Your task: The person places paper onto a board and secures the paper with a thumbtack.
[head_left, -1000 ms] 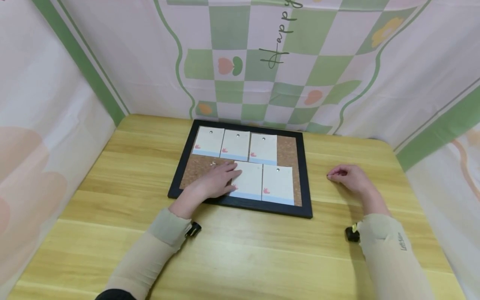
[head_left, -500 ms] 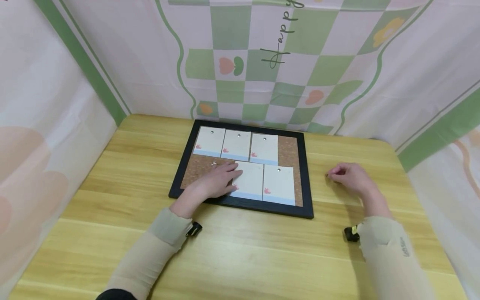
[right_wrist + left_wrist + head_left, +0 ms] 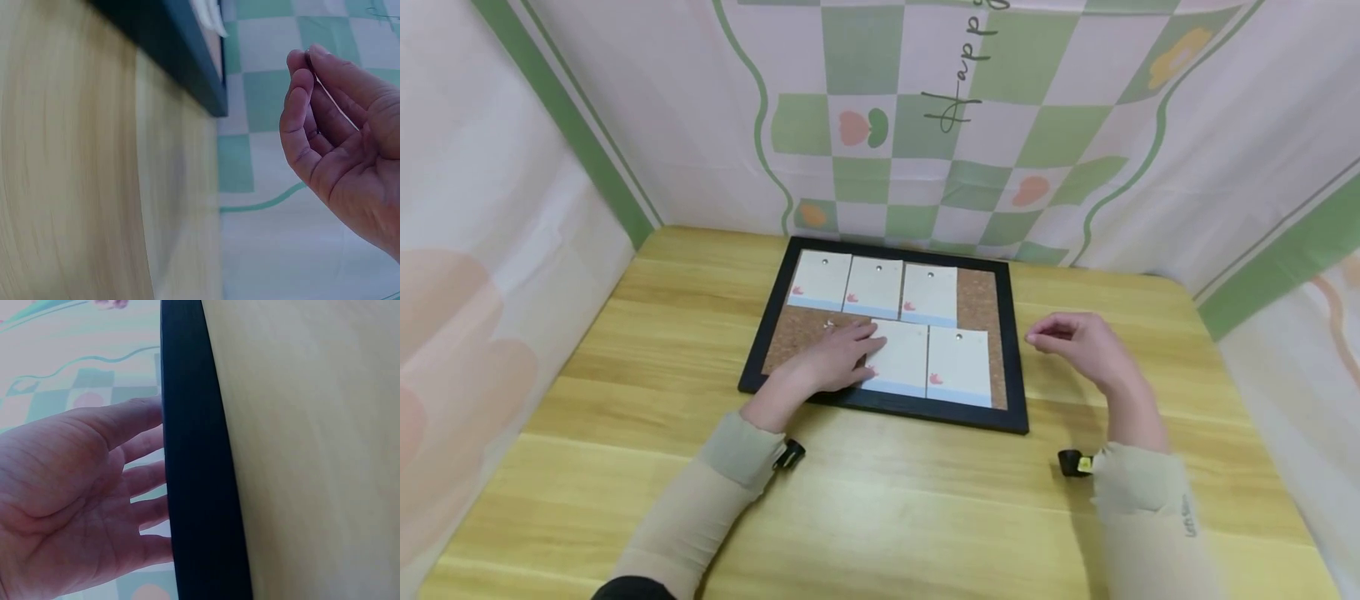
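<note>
A black-framed cork board (image 3: 977, 304) lies on the wooden table. My left hand (image 3: 827, 361) rests on it, with outstretched fingers on the left part of a white card (image 3: 901, 358) in the lower row. No tack is visible on that card. In the left wrist view, the black frame (image 3: 203, 450) hides the fingertips of my left hand (image 3: 75, 487). Right of the board, above the table, my right hand (image 3: 1093, 346) pinches a small dark thumbtack (image 3: 309, 60) between thumb and index finger, as the right wrist view shows.
Three cards, such as the middle one (image 3: 876, 287), are tacked in the upper row. Another tacked card (image 3: 959, 367) lies at the lower right. A small shiny thing (image 3: 830, 324) sits on the cork beside my left hand. A patterned curtain (image 3: 917, 125) stands behind the table.
My right hand has come up off the table with the thumbtack and moved left towards the board. The left hand has stayed on the card.
</note>
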A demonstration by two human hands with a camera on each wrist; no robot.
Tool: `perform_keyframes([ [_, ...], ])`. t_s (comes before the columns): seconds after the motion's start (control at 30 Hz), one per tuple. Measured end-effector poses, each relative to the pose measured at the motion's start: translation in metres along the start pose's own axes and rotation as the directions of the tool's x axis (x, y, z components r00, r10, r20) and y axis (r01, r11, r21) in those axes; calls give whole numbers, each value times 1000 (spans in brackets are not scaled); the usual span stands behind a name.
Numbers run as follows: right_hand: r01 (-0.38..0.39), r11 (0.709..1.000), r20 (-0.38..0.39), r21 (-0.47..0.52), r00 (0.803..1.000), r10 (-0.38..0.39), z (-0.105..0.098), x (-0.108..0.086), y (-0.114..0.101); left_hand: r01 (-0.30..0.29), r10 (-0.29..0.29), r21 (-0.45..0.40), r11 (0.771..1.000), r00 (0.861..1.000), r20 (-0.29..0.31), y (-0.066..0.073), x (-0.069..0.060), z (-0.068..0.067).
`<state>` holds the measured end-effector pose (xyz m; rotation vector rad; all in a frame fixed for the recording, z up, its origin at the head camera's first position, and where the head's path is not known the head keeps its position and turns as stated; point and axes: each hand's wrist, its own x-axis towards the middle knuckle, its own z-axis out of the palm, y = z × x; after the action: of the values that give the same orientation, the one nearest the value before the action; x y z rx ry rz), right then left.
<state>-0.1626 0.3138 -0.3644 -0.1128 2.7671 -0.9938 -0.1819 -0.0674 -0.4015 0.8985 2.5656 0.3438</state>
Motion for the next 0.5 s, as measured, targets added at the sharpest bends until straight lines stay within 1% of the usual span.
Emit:
perform_keyframes([
  [0.1,15,1000,-18,15,1000,-15,4,-1,-6,0,0,-4,1000,1000,-3,0,0,0],
  [0.17,32,999,-39,33,999,-31,7,-2,-8,0,0,-4,1000,1000,-7,0,0,0],
  [0.3,46,995,-92,84,995,-38,12,-4,-11,3,-3,-4,1000,1000,-4,0,0,0],
  [0.4,53,992,-137,118,990,-36,15,-5,-13,4,-4,-4,1000,1000,2,0,0,1],
  [0.5,78,986,-189,149,981,-49,18,-4,-15,6,-6,0,1000,1000,3,0,-2,0],
])
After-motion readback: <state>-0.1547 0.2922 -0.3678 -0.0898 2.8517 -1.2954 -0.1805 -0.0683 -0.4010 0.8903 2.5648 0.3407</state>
